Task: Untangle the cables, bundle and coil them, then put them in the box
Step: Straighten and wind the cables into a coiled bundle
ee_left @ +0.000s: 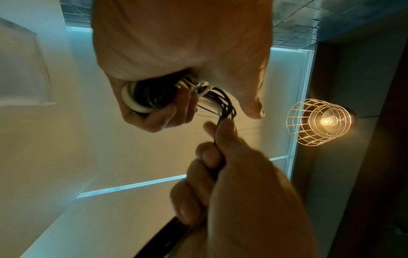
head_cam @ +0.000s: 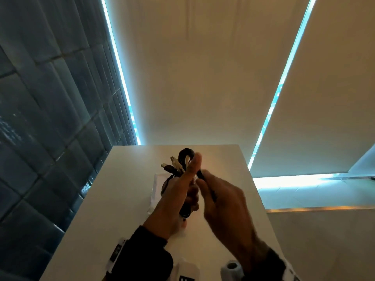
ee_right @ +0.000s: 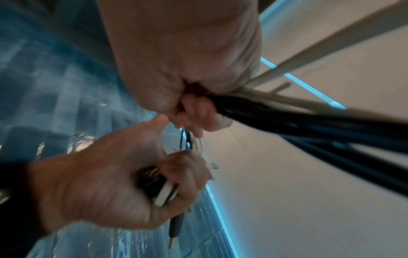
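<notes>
A bundle of cables [head_cam: 183, 165], black and white strands folded together, is gripped in the left hand [head_cam: 178, 191], whose fingers are curled tightly round the middle of the bundle while the thumb [head_cam: 193, 165] is held straight up along its side. In the left wrist view the same bundle [ee_left: 152, 94] is seen enclosed in that fist, with a thick white loop at its outer edge and thin black strands fanning out toward the other hand. The right hand [head_cam: 221, 191] is closed on a black cable [head_cam: 203, 176], which is pinched between the thumb and the curled fingers just beside the left thumb; the two hands are close together, almost touching. In the right wrist view several black strands [ee_right: 309, 122] are seen running out of the right fist, and a dark plug [ee_right: 175, 225] is seen hanging below the left hand. Connector ends [head_cam: 165, 166] are seen sticking up from the top of the bundle in the head view. Both hands are held above a white table [head_cam: 125, 179]. A clear shallow box [head_cam: 157, 187] is seen lying on the table, partly hidden behind the left hand; whether anything lies inside it cannot be told. A caged lamp [ee_left: 320, 122], lit, is shown in the left wrist view.
</notes>
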### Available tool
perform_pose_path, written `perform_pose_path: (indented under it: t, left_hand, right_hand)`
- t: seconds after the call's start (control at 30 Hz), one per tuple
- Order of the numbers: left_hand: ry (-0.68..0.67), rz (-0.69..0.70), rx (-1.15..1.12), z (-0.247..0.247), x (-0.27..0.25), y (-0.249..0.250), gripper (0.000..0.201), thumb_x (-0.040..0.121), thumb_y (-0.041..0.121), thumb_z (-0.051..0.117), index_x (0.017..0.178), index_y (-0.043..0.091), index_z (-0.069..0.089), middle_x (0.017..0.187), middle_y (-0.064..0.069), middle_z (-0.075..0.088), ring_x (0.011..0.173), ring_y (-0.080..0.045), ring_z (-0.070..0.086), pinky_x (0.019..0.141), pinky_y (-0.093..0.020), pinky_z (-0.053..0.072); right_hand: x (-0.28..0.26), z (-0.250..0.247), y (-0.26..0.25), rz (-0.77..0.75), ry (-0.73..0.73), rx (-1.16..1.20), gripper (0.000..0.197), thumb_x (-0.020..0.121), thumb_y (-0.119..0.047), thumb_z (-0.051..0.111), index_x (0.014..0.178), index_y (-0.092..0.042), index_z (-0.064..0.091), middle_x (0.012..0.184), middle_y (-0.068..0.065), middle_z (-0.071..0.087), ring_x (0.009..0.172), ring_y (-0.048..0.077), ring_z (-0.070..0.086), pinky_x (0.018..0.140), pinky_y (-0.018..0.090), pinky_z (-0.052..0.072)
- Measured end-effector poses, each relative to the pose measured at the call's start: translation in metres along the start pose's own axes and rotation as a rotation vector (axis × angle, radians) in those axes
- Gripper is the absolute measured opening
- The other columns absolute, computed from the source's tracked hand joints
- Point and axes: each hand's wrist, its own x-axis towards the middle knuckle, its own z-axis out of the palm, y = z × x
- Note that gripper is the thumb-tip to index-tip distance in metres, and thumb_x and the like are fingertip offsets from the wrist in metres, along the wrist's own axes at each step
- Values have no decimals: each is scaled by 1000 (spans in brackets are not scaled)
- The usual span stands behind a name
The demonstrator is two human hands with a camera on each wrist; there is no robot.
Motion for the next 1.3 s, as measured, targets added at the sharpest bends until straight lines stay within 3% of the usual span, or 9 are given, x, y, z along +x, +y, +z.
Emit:
perform_pose_path:
  t: [0.07, 0.2, 0.3, 0.4, 0.6, 0.73, 0.9, 1.03, 1.3]
  left_hand:
    - [31, -13, -49, 3, 3, 0, 76, 52, 75, 72, 94, 11, 66, 94, -18, 67, 92, -17, 64, 81, -36, 47]
    - [70, 82, -205, 5, 5, 8, 42, 75, 56, 59, 66, 17, 44, 61, 1, 37, 54, -9, 36, 59, -27, 34]
    - [119, 141, -287, -2, 9, 16, 39, 76, 49, 61, 67, 15, 44, 60, 0, 39, 53, -11, 39, 57, -27, 36]
    - [101, 133, -457, -8, 14, 29, 38, 89, 43, 55, 65, 16, 45, 55, 1, 44, 49, -11, 43, 54, -26, 39]
    - [137, 164, -582, -16, 14, 35, 49, 93, 43, 52, 53, 20, 36, 42, 9, 26, 34, -5, 24, 36, -19, 22]
    - [108, 206, -562, -6, 17, 27, 45, 86, 42, 57, 54, 20, 34, 45, 8, 24, 36, -5, 22, 37, -19, 22]
    - [120, 176, -504, -5, 21, 26, 26, 80, 32, 64, 69, 18, 45, 50, 5, 41, 44, -8, 41, 47, -23, 40]
    - [155, 89, -410, -23, 19, 32, 37, 89, 37, 59, 63, 13, 47, 58, -1, 50, 58, -17, 51, 66, -35, 45]
    - [-15, -64, -392, -46, 10, 32, 47, 89, 32, 57, 47, 17, 41, 39, 4, 34, 33, -10, 35, 40, -21, 36]
  right_hand:
    - [-5, 7, -5, -82, -140, -138, 35, 85, -17, 67, 116, -18, 50, 78, -9, 60, 60, 8, 59, 52, 22, 54]
    - [-7, 14, -1, -109, -201, -238, 75, 73, -5, 76, 134, -16, 34, 90, 0, 64, 58, 15, 61, 48, 25, 54]
    - [-8, 12, -3, 33, -206, -18, 42, 97, -28, 53, 126, -36, 24, 81, -17, 54, 56, 8, 55, 51, 18, 47]
    - [-20, 13, 5, 154, -199, 217, 15, 93, -52, 36, 102, -41, 32, 67, -13, 52, 57, 8, 53, 50, 21, 43]
    - [-45, -4, 40, 336, -616, 586, 27, 96, -41, 52, 105, -17, 61, 74, -5, 64, 66, 12, 61, 67, 32, 56]
    - [-19, -10, 29, 355, -509, 745, 53, 88, -59, 50, 121, -19, 57, 99, 6, 71, 94, 20, 69, 87, 37, 56]
    - [-2, 11, 10, 462, -464, 826, 42, 94, -49, 39, 87, -13, 58, 54, -7, 50, 44, 7, 45, 45, 21, 40]
    - [-14, 19, 19, 553, -622, 944, 43, 90, -55, 37, 76, -17, 52, 54, -11, 40, 44, 4, 32, 42, 19, 29]
    - [-28, -6, 52, 590, -929, 886, 36, 94, -51, 50, 71, -24, 54, 56, -8, 42, 44, 9, 37, 45, 21, 36]
